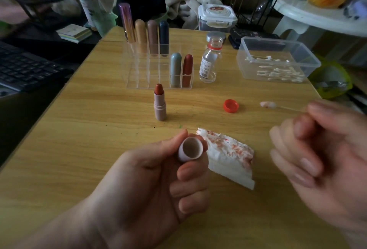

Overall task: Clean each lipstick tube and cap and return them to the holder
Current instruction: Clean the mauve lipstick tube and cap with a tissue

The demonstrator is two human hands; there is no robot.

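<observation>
Head view, over the table (79,149). Clear holder (139,77) beyond, several slots free. Left hand (151,179) curled round the pink cap (191,149), open end up; right hand (321,153) pinching a soiled swab (268,104). Could tip the open bottle (209,59) or the uncapped tube (159,103) just before the holder on a careless reach; could smear the cap with that dirty tip. Hard to judge: residue inside the cap; right fingers blurred.

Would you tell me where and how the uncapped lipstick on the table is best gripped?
Pinch the uncapped lipstick round its pale lower barrel, coming from the near side: it stands upright, its exposed red tip would smear, and the holder stands close behind.
</observation>
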